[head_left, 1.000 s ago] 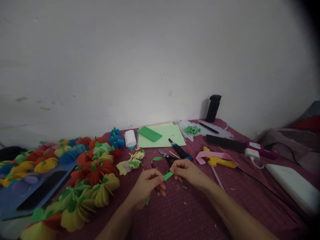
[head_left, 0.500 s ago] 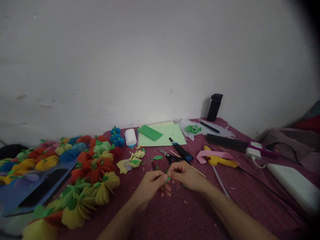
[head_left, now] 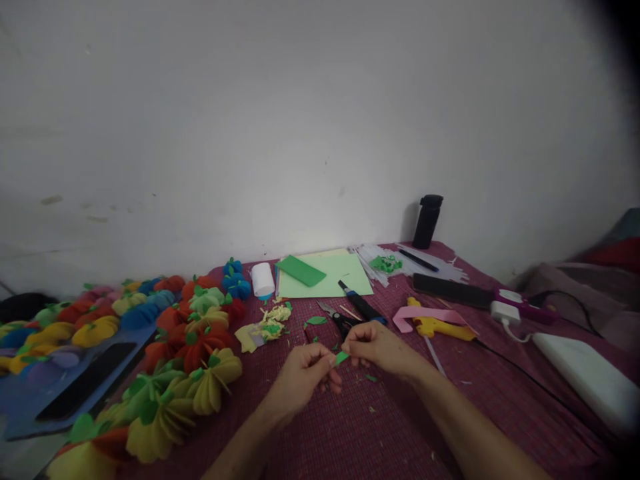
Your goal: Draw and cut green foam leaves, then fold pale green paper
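Had room to move on the near side of the dark red worktop [head_left: 345, 433], between the bright puffy shapes [head_left: 197, 348] along the left and the yellow glue gun [head_left: 445, 327] on the right, with scissors [head_left: 342, 321] just past the right hand [head_left: 383, 350] and a wall [head_left: 320, 147] along the far edge. Held a small green strip [head_left: 341, 359] above the middle of the worktop, between the left hand [head_left: 301, 375] and the right hand, pinched in the closed-up fingers [head_left: 326, 363] of each. Looked bright, flat and thin, with both ends covered.

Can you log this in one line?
left hand: holds green strip | right hand: holds same green strip | scissors: beyond right hand
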Demonstrator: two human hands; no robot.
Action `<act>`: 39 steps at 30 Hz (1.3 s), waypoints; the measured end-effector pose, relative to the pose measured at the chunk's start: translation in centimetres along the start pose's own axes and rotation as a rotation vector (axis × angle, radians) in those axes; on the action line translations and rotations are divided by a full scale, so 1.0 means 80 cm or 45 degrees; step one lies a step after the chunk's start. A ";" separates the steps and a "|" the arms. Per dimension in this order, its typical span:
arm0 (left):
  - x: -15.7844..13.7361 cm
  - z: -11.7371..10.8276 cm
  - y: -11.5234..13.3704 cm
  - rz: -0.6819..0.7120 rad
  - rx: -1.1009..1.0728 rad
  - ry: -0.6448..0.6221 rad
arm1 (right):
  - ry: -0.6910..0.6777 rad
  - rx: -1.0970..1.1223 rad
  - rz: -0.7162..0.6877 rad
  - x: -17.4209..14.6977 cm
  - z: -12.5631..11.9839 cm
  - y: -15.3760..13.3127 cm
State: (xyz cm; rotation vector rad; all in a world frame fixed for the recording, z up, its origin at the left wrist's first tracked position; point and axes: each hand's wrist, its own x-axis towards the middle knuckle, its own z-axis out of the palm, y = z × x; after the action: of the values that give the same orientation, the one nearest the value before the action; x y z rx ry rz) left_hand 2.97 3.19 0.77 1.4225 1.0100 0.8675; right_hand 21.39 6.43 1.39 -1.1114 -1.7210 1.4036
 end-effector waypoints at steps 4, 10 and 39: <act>-0.001 -0.001 0.004 -0.008 -0.041 0.037 | 0.134 0.132 0.006 0.003 -0.005 -0.002; -0.002 -0.005 0.003 -0.088 -0.376 0.046 | 0.188 0.234 -0.010 0.002 -0.005 -0.009; -0.003 0.010 -0.009 -0.432 -1.002 -0.161 | -0.074 0.158 -0.287 -0.006 0.017 -0.008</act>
State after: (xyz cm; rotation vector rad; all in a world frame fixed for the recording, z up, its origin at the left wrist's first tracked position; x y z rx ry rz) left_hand 3.53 2.70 0.00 0.6077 0.6661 0.7822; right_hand 20.25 5.40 1.74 -0.7899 -1.7150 1.3911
